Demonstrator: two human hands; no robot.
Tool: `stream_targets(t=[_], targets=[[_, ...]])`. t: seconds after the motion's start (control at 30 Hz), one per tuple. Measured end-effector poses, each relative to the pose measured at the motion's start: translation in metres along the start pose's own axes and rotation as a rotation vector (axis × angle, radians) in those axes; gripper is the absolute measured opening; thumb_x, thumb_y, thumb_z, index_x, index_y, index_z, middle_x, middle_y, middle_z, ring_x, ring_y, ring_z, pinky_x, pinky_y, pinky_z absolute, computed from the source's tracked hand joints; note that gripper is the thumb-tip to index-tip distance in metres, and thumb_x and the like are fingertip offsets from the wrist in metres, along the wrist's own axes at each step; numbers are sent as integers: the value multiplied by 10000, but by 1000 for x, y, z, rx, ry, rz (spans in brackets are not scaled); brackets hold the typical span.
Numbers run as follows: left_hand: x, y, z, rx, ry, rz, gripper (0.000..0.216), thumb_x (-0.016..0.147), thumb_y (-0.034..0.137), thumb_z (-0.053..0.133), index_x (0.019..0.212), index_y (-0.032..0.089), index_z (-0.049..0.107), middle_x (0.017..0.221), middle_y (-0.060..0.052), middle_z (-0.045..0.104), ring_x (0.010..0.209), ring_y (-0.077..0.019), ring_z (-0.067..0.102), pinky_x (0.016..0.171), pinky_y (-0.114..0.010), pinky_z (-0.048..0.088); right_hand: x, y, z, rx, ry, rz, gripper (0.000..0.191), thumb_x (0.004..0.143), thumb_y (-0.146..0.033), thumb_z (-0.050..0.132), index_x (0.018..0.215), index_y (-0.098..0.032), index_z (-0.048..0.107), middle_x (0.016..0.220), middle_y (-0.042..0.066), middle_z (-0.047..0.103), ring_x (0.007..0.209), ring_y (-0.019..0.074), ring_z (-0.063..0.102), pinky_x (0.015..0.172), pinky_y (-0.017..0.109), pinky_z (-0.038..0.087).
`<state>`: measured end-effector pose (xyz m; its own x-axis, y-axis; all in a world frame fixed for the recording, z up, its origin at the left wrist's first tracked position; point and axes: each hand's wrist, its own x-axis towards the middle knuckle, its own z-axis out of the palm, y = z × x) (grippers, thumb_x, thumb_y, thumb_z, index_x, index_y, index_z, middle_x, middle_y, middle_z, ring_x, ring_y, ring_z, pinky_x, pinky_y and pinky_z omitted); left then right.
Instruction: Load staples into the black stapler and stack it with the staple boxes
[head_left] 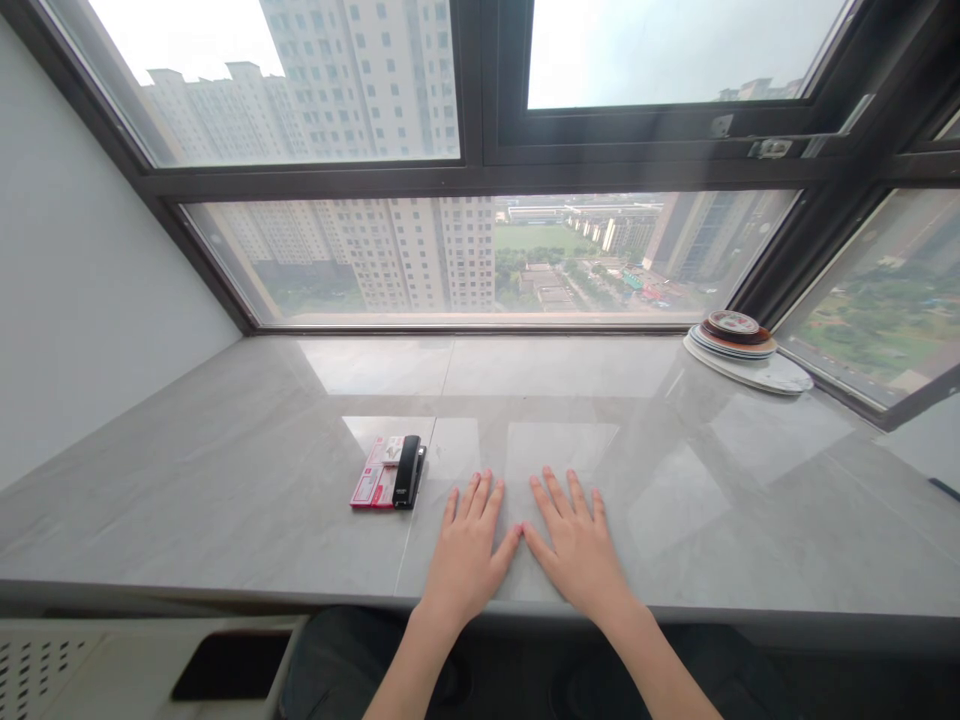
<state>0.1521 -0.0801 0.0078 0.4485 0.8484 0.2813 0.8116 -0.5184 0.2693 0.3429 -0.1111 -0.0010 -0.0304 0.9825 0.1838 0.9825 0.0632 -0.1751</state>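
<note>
My left hand [465,560] lies palm down on the grey ledge [225,470], fingers spread and stretched toward the window [420,255]. My right hand [579,560] mirrors it, just as flat and fanned out, and the tips of my two thumbs meet between them (or so nearly that I can't tell whether they touch). Both hands rest near the front edge of the ledge.

Just beyond my left fingertips, off to the left, is a black stapler [407,472], its length pointing toward the window. Along its left side are flat pink-and-white packets [368,486], with a small white box [393,450] at their far end; whether the stapler sits on the packets or only against them, I can't tell.

Well apart from my right hand, in the far right corner, is a stack of plates [731,347], with a brown one near the top.
</note>
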Motion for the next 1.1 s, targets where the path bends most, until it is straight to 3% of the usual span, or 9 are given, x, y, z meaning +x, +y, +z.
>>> stream_targets(t=[0.17, 0.27, 0.43, 0.53, 0.63, 0.77, 0.9, 1.0, 1.1], targets=[[-1, 5, -5, -53, 10, -5, 485, 1058, 364, 442, 1534, 269, 459, 1650, -72, 377, 1555, -280, 293, 1254, -575, 270, 10, 1, -11, 63, -58, 47, 650, 997, -554, 418, 1601, -315, 393, 1692, 57, 295, 1562, 413, 166, 1198, 671, 151], [-3, 10, -12, -94, 23, 6, 435, 1040, 227, 419, 1454, 278, 544, 1596, -37, 466, 1532, -267, 345, 1251, -556, 295, 39, -15, -30, 203, -152, 63, 606, 985, -550, 453, 1489, -226, 550, 1509, 176, 540, 1412, 408, 447, 1132, 584, 318], [-9, 9, -18, -189, -6, 6, 408, 941, 140, 467, 1278, 260, 665, 1317, -62, 697, 1348, -301, 563, 1126, -511, 468, 103, -99, -42, 572, -211, -69, 768, 982, -649, 443, 1577, -170, 365, 1405, 164, 598, 1190, 289, 625, 956, 395, 482], [-15, 3, -15, -238, -55, 46, 437, 914, 156, 483, 1295, 270, 663, 1223, -65, 739, 1194, -299, 659, 994, -457, 551, 133, -152, -27, 530, -205, -126, 908, 905, -748, 518, 1551, -132, 350, 1445, 217, 534, 1226, 338, 581, 939, 427, 492], [-23, -2, -12, -269, -73, 93, 287, 852, 155, 520, 1009, 240, 745, 944, -78, 769, 913, -291, 715, 785, -408, 574, 152, -178, -15, 408, -197, -141, 777, 904, -673, 590, 1443, -129, 456, 1404, 219, 544, 1208, 341, 557, 912, 431, 498], [-27, -2, -15, -372, 61, 81, 191, 895, 183, 519, 749, 217, 638, 759, -70, 685, 747, -226, 651, 691, -353, 504, 153, -157, -22, 372, -190, -219, 394, 928, -369, 615, 1265, -165, 602, 1253, 146, 609, 1137, 287, 552, 904, 383, 480], [-20, 1, -23, -397, 232, -120, 359, 1031, 261, 390, 727, 225, 577, 718, -49, 616, 749, -208, 597, 696, -339, 485, 122, -95, -37, 360, -134, -267, 488, 901, -172, 570, 1379, -268, 597, 1229, 85, 594, 1147, 248, 518, 963, 357, 431], [-11, 5, -26, -313, 280, -235, 280, 1042, 281, 405, 950, 234, 666, 967, -63, 685, 968, -239, 619, 852, -385, 520, 92, -50, -42, 403, -48, -229, 568, 891, -97, 517, 1404, -319, 611, 1199, 64, 594, 1137, 227, 524, 992, 351, 420], [-4, 9, -23, -188, 215, -162, 325, 1017, 285, 477, 1304, 288, 630, 1384, -62, 603, 1298, -275, 525, 1092, -471, 444, 71, -28, -40, 487, 25, -141, 532, 922, -97, 467, 1380, -304, 640, 1208, 64, 607, 1147, 214, 551, 1043, 355, 414]])
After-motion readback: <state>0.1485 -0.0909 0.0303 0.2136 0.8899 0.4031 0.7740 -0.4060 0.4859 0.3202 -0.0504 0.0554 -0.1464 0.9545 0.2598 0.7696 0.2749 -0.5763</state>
